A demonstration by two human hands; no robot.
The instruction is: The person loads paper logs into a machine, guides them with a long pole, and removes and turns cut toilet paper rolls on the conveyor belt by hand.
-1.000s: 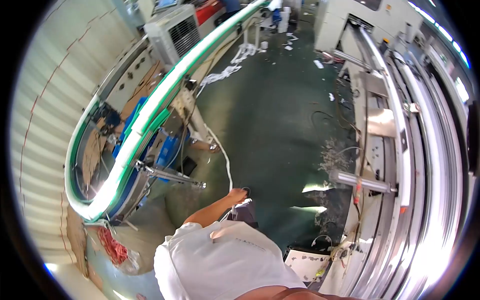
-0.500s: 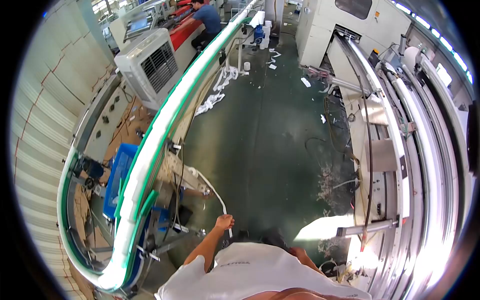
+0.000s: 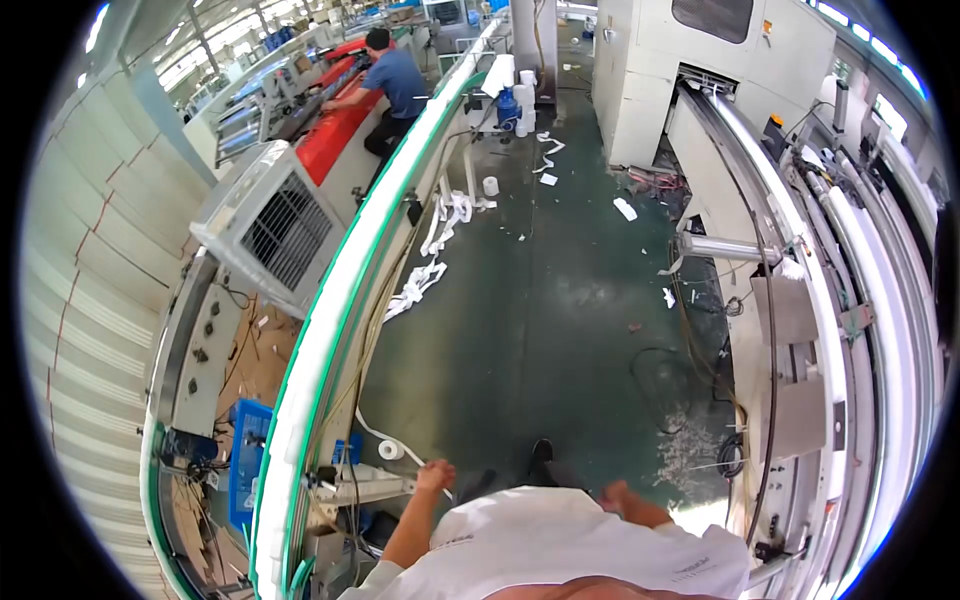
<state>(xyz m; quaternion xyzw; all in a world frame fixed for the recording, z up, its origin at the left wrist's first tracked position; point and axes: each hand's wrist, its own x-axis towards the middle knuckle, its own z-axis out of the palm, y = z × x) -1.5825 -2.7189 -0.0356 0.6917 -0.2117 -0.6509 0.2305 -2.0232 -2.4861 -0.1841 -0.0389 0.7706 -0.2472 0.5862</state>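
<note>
My left hand (image 3: 435, 476) is closed round a narrow white paper strip (image 3: 385, 434). The strip trails up and left past a small white paper roll (image 3: 391, 450) beside the conveyor's foot, and a short end shows below my fist. Out to the right of my white shirt, my right hand (image 3: 620, 497) hangs low over the floor; it is smeared, and its fingers are not clear. Left of me runs a long green-edged conveyor (image 3: 335, 290) carrying a row of white rolls.
Paper scraps (image 3: 418, 288) lie along the floor by the conveyor. A blue crate (image 3: 247, 465) and an air cooler (image 3: 270, 225) stand beyond it. A long machine with metal rollers (image 3: 830, 330) lines the right. A person in blue (image 3: 395, 85) works at a red machine.
My view has shifted forward and up along the aisle, so nearby things sit lower. My left hand still has the strip. My right hand has come further out from my shirt.
</note>
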